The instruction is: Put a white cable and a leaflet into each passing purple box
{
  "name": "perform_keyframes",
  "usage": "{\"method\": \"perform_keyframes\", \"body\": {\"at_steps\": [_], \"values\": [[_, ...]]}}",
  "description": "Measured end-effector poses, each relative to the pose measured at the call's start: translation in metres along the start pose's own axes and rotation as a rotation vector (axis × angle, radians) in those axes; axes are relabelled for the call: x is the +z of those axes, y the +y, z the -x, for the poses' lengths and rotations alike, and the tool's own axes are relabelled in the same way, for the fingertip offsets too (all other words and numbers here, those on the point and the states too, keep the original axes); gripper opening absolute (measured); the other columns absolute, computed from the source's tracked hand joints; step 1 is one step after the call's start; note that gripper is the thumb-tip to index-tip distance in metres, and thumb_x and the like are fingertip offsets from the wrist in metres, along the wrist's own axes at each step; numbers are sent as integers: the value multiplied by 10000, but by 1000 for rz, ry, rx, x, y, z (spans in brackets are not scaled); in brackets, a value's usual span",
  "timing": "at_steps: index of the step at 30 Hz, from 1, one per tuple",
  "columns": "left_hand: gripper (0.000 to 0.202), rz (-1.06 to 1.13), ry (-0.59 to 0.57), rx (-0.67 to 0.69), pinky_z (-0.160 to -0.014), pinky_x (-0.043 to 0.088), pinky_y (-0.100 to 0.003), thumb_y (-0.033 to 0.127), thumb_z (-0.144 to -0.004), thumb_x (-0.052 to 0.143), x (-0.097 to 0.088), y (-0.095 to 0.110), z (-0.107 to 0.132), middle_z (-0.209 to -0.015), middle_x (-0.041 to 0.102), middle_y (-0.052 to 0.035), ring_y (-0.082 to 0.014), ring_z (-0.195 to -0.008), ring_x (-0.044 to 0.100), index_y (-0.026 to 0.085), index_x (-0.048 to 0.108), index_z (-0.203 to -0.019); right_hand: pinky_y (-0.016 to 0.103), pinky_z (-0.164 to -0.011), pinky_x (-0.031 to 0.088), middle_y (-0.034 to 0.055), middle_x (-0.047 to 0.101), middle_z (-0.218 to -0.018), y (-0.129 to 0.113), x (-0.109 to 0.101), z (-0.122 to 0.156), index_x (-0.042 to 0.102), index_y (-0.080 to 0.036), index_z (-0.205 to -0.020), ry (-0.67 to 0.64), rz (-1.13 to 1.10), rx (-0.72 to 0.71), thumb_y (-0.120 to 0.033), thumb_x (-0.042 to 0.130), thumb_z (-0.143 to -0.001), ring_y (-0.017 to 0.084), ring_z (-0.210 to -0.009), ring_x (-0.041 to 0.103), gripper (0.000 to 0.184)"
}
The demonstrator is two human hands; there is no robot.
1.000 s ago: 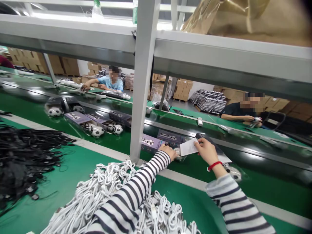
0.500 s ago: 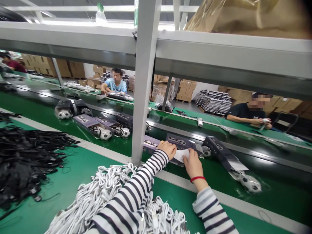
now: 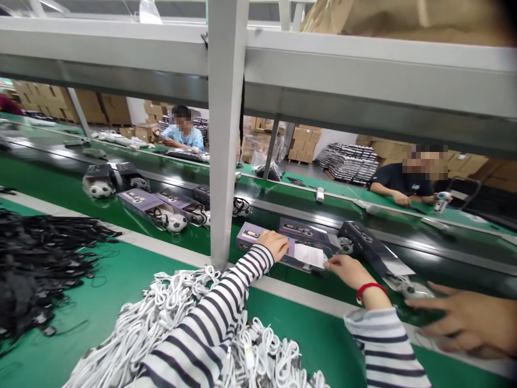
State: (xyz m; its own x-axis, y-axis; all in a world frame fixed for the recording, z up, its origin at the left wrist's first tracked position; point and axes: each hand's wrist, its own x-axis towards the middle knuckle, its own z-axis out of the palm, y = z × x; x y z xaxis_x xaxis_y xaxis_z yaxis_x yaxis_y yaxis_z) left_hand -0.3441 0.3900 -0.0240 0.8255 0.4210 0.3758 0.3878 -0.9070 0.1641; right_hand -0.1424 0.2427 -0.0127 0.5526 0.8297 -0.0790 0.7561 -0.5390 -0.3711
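A purple printed box (image 3: 249, 233) lies on the dark green conveyor belt, just behind the belt's near edge. My left hand (image 3: 276, 245) is closed over its middle. A small white paper (image 3: 309, 255) with faint print lies at the box's right end. My right hand (image 3: 350, 271) pinches at the right edge of that paper; the fingertips partly hide the contact. Just behind is another dark purple box (image 3: 307, 230). Closer to me, white cables (image 3: 173, 307) are heaped on the green table, partly under my left sleeve.
A co-worker's blurred hand (image 3: 468, 318) reaches in from the right, by a box (image 3: 374, 248) with a football-patterned item. More such boxes (image 3: 139, 199) lie left of the grey post (image 3: 226, 134). Black cords (image 3: 44, 264) are piled at left. Two people sit across the belt.
My right hand has moved right, from the paper's middle to its right edge, and the paper now lies flatter on the box. A co-worker's hand has come in at right.
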Motion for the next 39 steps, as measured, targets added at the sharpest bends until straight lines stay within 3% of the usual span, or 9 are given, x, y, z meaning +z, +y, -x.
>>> {"method": "perform_keyframes", "body": {"at_steps": [5,9,13,21,25,29,32,35,39], "values": [[296,26,-41,8,-804,386,-340,305,-906,377,2,0,-1,-1011,661,-25,-191,-940,576,213,654,-955,276,-713,427,52,690,-790,8,4,-4,690,-192,-745,-18,-39,-33,-225,563,-760,213,-809,628,132],[288,29,-46,27,-791,399,-349,308,-898,395,3,-1,-2,-995,658,-44,-203,-929,584,204,660,-937,246,-673,441,34,691,-761,24,4,-10,691,-176,-802,-8,-302,-119,-263,571,-741,180,-741,623,161],[287,37,-65,30,-807,409,-357,301,-897,399,2,-1,-3,-1026,656,-42,-212,-948,583,204,664,-951,255,-607,443,28,662,-648,46,0,-13,674,-159,-776,62,-427,-50,-314,576,-707,162,-601,588,196],[304,81,-74,19,-849,412,-353,321,-893,402,1,1,-3,-1041,660,-46,-219,-994,579,204,662,-998,280,-671,427,32,662,-677,39,-3,-7,684,-199,-739,20,-104,51,-235,548,-701,208,-723,623,146],[284,233,-216,26,-842,426,-279,312,-877,433,-18,8,-11,-1088,652,-20,-179,-992,584,220,650,-1035,328,-692,432,100,665,-866,27,-6,-2,655,-190,-918,128,63,125,-243,598,-682,262,-809,618,249],[322,342,-424,105,-766,440,-230,365,-841,488,-56,30,-15,-1028,667,-17,-147,-857,612,214,624,-1091,320,-710,453,105,653,-935,-1,-44,33,584,-162,-1029,308,115,-7,-282,496,-794,238,-827,618,278],[495,265,-678,192,-736,440,-271,510,-709,611,-73,52,6,-972,670,-39,-177,-770,610,227,618,-1116,292,-682,475,42,666,-953,-36,-94,79,567,-236,-1092,208,1,-271,-437,443,-856,207,-813,624,333],[765,176,-896,216,-727,438,-326,671,-547,655,-74,68,53,-982,653,-81,-231,-770,602,258,582,-1186,300,-705,498,13,667,-1009,-52,-137,124,577,-307,-1130,16,56,-463,-560,470,-826,222,-860,626,410],[733,166,-700,185,-772,413,-394,741,-706,429,-63,74,121,-1039,610,-105,-290,-902,561,290,469,-1282,333,-746,525,13,659,-1079,-10,-132,172,619,-336,-1113,-91,142,-397,-579,512,-792,259,-924,627,417]]}}
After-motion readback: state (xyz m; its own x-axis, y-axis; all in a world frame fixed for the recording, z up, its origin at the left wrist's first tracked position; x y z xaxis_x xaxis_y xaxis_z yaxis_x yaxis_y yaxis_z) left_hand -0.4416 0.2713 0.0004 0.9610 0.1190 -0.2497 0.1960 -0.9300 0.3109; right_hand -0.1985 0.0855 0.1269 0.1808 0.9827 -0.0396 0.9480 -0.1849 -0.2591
